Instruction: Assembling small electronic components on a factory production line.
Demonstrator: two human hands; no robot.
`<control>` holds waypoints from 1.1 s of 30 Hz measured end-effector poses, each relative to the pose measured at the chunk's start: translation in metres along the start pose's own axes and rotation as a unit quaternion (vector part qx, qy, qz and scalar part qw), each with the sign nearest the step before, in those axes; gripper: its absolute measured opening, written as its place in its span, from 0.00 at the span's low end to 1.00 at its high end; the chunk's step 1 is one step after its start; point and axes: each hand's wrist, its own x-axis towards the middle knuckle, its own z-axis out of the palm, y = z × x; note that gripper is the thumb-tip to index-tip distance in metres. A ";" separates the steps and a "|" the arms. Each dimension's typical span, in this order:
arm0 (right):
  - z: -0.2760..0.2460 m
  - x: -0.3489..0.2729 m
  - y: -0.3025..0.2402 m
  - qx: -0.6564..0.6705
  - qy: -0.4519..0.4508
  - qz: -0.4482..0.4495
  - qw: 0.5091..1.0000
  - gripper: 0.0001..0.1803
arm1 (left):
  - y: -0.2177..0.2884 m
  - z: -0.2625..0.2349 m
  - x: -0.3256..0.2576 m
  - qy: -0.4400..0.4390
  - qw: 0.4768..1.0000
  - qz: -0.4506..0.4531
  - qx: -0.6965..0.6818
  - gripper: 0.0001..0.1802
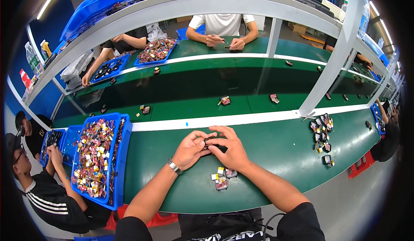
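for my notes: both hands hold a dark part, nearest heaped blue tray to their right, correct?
Wrong side: the head view shows the nearest heaped blue tray to their left. The left hand and right hand do hold a dark part.

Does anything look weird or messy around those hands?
Maybe one little thing: a blue speck on the white strip beyond the left hand. It looks odd because it's alone and bright against the white; I can't tell what it is. I see no clear spill.
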 end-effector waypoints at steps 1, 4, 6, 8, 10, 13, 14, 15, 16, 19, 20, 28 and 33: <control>0.001 0.000 0.000 0.007 -0.003 0.005 1.000 0.12 | -0.001 0.001 0.000 0.000 1.000 -0.001 0.000 0.11; 0.004 0.000 0.006 0.025 -0.010 0.014 1.000 0.12 | -0.005 0.001 0.000 0.005 1.000 0.011 -0.001 0.11; 0.007 -0.002 0.004 0.035 -0.016 0.020 0.999 0.11 | -0.005 0.001 -0.001 0.010 0.999 0.035 0.012 0.10; 0.007 0.003 0.002 0.033 -0.018 0.026 0.999 0.11 | -0.005 -0.001 0.001 0.024 0.999 0.037 0.014 0.11; 0.008 0.002 0.002 0.019 -0.002 0.020 1.000 0.11 | -0.005 -0.002 0.001 0.038 0.998 0.040 0.017 0.11; 0.005 0.005 -0.004 -0.023 0.036 -0.001 0.999 0.10 | -0.003 0.000 0.000 0.031 0.999 0.016 0.018 0.12; 0.003 0.006 -0.003 -0.037 0.042 -0.024 0.998 0.10 | -0.003 0.001 0.000 0.037 0.999 0.012 0.022 0.13; 0.002 0.007 -0.003 -0.051 0.048 -0.047 0.996 0.10 | -0.002 0.003 0.000 0.043 0.999 0.007 0.026 0.13; 0.003 0.006 -0.001 -0.053 0.049 -0.047 0.996 0.10 | -0.001 0.004 0.001 0.042 0.999 0.007 0.026 0.13; 0.006 0.004 0.001 -0.084 0.055 -0.081 0.992 0.12 | 0.000 0.003 0.000 0.036 0.999 -0.002 0.029 0.14; 0.005 0.006 -0.003 -0.062 0.052 -0.076 0.994 0.11 | 0.000 0.001 0.000 0.042 0.999 -0.004 0.025 0.14; -0.003 0.008 0.006 -0.085 0.021 -0.093 0.992 0.11 | 0.001 0.001 -0.001 0.046 0.999 -0.021 0.019 0.13; -0.003 0.006 0.007 -0.097 0.026 -0.078 0.992 0.12 | 0.002 0.005 -0.001 0.036 0.999 -0.018 0.029 0.14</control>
